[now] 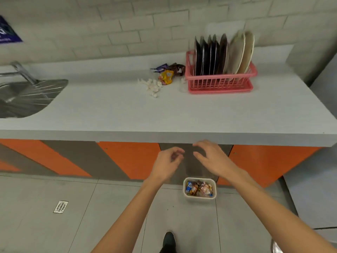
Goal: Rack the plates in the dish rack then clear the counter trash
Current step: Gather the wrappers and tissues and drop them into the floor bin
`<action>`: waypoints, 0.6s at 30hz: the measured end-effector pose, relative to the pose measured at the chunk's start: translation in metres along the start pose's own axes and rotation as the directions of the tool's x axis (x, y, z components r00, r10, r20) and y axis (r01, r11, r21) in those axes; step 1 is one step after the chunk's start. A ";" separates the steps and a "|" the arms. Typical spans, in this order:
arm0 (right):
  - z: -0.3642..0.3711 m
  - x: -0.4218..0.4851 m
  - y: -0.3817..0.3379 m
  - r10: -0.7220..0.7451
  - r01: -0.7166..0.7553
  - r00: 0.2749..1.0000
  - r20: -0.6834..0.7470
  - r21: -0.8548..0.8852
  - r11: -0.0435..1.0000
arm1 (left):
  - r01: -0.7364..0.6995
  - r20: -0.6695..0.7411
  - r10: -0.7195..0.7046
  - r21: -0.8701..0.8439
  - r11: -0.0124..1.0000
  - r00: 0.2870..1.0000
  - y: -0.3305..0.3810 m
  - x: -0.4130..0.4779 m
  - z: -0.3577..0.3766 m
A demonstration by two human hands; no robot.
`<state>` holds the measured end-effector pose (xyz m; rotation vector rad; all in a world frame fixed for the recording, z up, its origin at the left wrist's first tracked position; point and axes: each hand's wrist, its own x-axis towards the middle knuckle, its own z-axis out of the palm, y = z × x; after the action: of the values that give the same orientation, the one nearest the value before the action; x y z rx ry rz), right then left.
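A pink dish rack stands at the back right of the white counter and holds several dark and cream plates upright. Left of the rack lie snack wrappers and crumpled white tissue. On the floor below the counter sits a small white bin with wrappers inside. My left hand and my right hand hover side by side above the bin, in front of the cabinet. Both hold nothing; the fingers are loosely curled and apart.
A steel sink with a tap is set into the counter's left end. Orange and grey cabinet fronts run below. A floor drain lies at lower left. A grey appliance stands at the right. My shoe shows at the bottom.
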<state>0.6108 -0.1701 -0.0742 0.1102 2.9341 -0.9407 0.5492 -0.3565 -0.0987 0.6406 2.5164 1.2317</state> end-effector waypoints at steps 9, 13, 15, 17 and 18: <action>-0.019 0.078 -0.021 0.016 -0.017 1.000 0.020 0.049 0.999 | 0.016 -0.060 -0.011 0.075 0.997 0.998 -0.011 0.066 -0.053; -0.013 0.126 -0.027 0.090 -0.097 0.993 0.077 0.103 0.990 | 0.046 -0.056 -0.038 0.136 0.990 0.998 -0.032 0.117 -0.081; -0.010 0.156 -0.030 0.130 -0.146 0.985 0.111 0.148 0.978 | 0.059 -0.052 -0.050 0.179 0.982 0.997 -0.047 0.146 -0.096; -0.007 0.190 -0.032 0.172 -0.193 0.975 0.141 0.160 0.968 | 0.077 -0.038 -0.070 0.226 0.971 0.997 -0.063 0.178 -0.111; -0.006 0.208 -0.033 0.189 -0.213 0.970 0.153 0.156 0.965 | 0.085 -0.029 -0.080 0.253 0.964 0.996 -0.071 0.194 -0.119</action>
<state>0.4008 -0.1826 -0.0662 0.3319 2.6524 -1.1177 0.3125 -0.3793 -0.0921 0.5743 2.7124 0.8976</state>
